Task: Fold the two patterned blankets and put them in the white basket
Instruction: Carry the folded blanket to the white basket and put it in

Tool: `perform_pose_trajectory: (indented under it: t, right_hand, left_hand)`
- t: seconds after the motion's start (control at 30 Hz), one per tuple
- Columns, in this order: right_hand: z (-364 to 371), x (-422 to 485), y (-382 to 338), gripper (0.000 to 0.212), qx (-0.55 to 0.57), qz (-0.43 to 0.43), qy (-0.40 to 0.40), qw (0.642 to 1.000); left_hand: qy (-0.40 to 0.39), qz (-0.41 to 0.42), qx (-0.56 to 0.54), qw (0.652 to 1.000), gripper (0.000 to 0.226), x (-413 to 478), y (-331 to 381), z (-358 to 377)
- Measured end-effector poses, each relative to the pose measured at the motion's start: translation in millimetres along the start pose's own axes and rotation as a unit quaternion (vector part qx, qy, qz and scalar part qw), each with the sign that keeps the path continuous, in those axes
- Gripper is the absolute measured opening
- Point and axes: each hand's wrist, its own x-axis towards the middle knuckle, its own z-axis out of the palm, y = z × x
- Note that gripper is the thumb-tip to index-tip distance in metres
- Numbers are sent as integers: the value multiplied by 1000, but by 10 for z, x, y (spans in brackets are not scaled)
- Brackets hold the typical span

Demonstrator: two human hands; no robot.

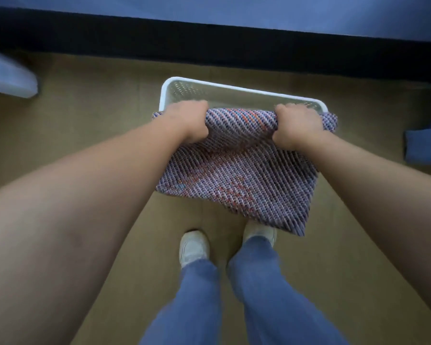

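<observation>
You are standing on a flat, tan floor (pixel 90 150), looking straight down past your jeans (pixel 259 295) and pale shoes (pixel 193 247). Your left hand (pixel 187 122) and right hand (pixel 296 127) each have their fingers curled tight over the top fold of one patterned blanket (pixel 234 175), one hand near each upper corner, with the cloth bunched into a soft roll between them. The blanket is a thick, coarse weave with diagonal ribs in purple, white, orange-red and a few flecks of blue; it hangs down from your grip as a roughly rectangular folded panel, its lower right corner dropping over the toe of your right shoe. Just beyond your knuckles sits the white basket (pixel 174 82), a rectangular plastic tub with rounded corners, a smooth thick rim and perforated walls; the held edge of the blanket is at its near side and hides that rim. A second blanket is not visible. A pale, smooth-edged object (pixel 8 78) lies at the far left, and a dark blue piece of fabric (pixel 426 145) at the right edge.
</observation>
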Motion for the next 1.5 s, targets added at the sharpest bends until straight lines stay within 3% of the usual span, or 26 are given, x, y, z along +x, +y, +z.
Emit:
perform_pose_trajectory:
  t: [0.13, 0.27, 0.37, 0.47, 0.57, 0.67, 0.77, 0.9, 1.13, 1.3, 1.33, 1.4, 1.47, 1.5]
  right_hand:
    - [335, 432, 18, 36, 0, 10, 0, 1000]
    - [687, 532, 57, 25, 28, -17, 139, 990]
    - [889, 549, 53, 29, 55, -18, 198, 978]
    - [1005, 422, -11, 53, 77, -40, 218, 972]
    - [1099, 120, -132, 95, 104, -97, 169, 975]
    - [1211, -57, -189, 130, 58, -103, 71, 990]
    - [1294, 25, -110, 145, 6, -70, 9, 998]
    - [1415, 231, 14, 150, -71, -60, -29, 995]
    - [1646, 569, 93, 150, -57, -30, -95, 993]
    - [1462, 555, 37, 149, -89, -29, -163, 982]
    - [1384, 509, 19, 148, -97, -32, -157, 982]
    - [1240, 371, -12, 136, -104, -65, -62, 991]
    - [1141, 225, -38, 115, -94, -127, 69, 985]
    - [1114, 182, -46, 114, -80, -147, 98, 981]
  left_hand:
    - [19, -15, 31, 999, 39, 501, -40, 237]
    - [81, -28, 91, 992, 38, 730, -69, 407]
    - [123, -3, 119, 985, 33, 718, -100, 520]
    - [171, 24, 128, 977, 40, 612, -119, 609]
    - [184, 67, 117, 974, 81, 317, -37, 842]
    - [120, 89, 114, 982, 122, -43, 65, 1142]
    - [48, 17, 84, 995, 143, -133, -21, 1319]
    - [8, 6, 89, 996, 148, 86, -230, 1421]
    - [-37, 4, 161, 986, 149, 592, -264, 1588]
    - [-105, -26, 200, 974, 149, 507, -141, 1329]
    - [-120, -31, 219, 968, 149, 466, -87, 1240]
    - [-119, -20, 240, 963, 145, 358, 15, 1074]
    - [-36, 32, 217, 975, 135, 229, 72, 952]
    - [18, 61, 195, 979, 133, 188, 77, 913]
